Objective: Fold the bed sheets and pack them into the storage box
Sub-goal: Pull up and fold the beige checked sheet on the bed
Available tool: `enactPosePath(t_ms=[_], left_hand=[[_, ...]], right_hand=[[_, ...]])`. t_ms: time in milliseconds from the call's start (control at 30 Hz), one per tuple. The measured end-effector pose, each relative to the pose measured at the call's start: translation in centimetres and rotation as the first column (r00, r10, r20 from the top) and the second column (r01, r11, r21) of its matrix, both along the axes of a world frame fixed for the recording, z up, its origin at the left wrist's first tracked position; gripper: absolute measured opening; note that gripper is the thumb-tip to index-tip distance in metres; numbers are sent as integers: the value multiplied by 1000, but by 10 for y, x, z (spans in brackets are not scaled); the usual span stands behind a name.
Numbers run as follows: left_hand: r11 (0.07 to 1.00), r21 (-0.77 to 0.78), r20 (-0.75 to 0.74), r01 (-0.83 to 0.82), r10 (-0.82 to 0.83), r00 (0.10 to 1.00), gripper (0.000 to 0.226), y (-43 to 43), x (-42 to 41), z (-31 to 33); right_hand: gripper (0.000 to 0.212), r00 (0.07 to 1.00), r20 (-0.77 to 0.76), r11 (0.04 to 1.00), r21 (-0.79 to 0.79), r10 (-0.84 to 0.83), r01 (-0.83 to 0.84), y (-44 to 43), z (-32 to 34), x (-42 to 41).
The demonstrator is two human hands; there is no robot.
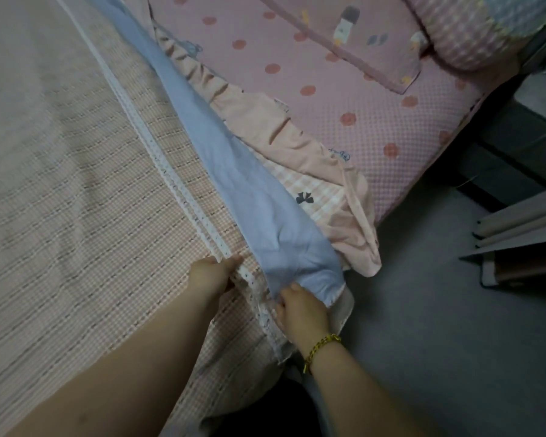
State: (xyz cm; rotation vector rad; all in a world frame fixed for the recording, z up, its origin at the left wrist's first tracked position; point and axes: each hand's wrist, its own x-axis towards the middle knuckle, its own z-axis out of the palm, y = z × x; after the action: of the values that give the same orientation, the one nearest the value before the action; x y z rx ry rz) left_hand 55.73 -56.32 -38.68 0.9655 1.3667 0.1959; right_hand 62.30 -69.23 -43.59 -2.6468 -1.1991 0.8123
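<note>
**A:** Where is the sheet?

**B:** The checked sheet (76,200) lies spread over the left of the bed. Its lace trim (171,181) runs diagonally down to the near corner, and the blue layer (234,171) lies right alongside it.

**A:** And the hands?

**B:** Both hold cloth. The left hand (213,272) has its fingers curled round the lace trim. The right hand (300,307) pinches the blue layer's corner, close by.

**A:** Which step is this?

**B:** An early fold, I'd judge: bringing 2 edges together at 1 corner. I can't pick out any storage box.

**A:** How should it be done well?

**B:** Match the lace to the blue hem at the corner first. Then draw the 2 hands apart so the edge runs taut and straight — slack here makes a crooked fold. Lift clear of the peach ruffled sheet (297,134) bunched against the blue, or it may drag along toward the floor (438,310).
</note>
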Motion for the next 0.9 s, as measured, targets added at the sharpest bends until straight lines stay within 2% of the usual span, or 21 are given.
enactPosePath(t_ms=[100, 200, 300, 367, 433, 567, 667, 733, 767, 833, 867, 900], left_hand=[[1000, 8, -10, -18, 18, 1000, 30, -1, -1, -1], [1000, -5, -27, -22, 22, 999, 27, 0, 1, -1], [1000, 7, -70, -15, 16, 997, 25, 0, 4, -4], [1000, 21, -109, -19, 21, 994, 23, 1, 5, -6], [999, 26, -130, -31, 34, 991, 23, 2, 5, -10], [999, 17, -148, -43, 45, 988, 23, 1, 8, -12], [997, 15, -151, -70, 71, 986, 23, -1, 10, -9], [997, 7, -134, -73, 73, 988, 23, -3, 11, -4], [997, 2, -127, -72, 72, 989, 23, -3, 11, -2], [998, 1, -108, -64, 64, 992, 21, -3, 8, 3], [999, 1, -94, -54, 54, 994, 19, -3, 7, 3], [999, 0, -79, -43, 43, 996, 16, -2, 3, 4]], right_hand=[[23, 999, -1, 999, 23, -32, 32, -5, 7, 24], [23, 966, 52, 958, 149, -253, 243, -20, 26, 77], [22, 838, 142, 838, 256, -526, 482, -42, 41, 152], [24, 745, 167, 761, 222, -646, 609, -52, 42, 193], [26, 714, 204, 742, 156, -670, 652, -54, 34, 220], [25, 739, 244, 776, 124, -628, 618, -43, 21, 216], [24, 775, 288, 817, 338, -563, 468, -26, 19, 177], [17, 859, 240, 809, 517, -452, 280, -16, 21, 126], [17, 913, 203, 811, 553, -355, 193, -11, 21, 95], [26, 986, 113, 877, 479, -119, 51, -2, 25, 32], [35, 990, 129, 919, 394, -49, -6, 3, 21, 6], [45, 995, 83, 940, 339, -52, 21, 11, 19, -17]])
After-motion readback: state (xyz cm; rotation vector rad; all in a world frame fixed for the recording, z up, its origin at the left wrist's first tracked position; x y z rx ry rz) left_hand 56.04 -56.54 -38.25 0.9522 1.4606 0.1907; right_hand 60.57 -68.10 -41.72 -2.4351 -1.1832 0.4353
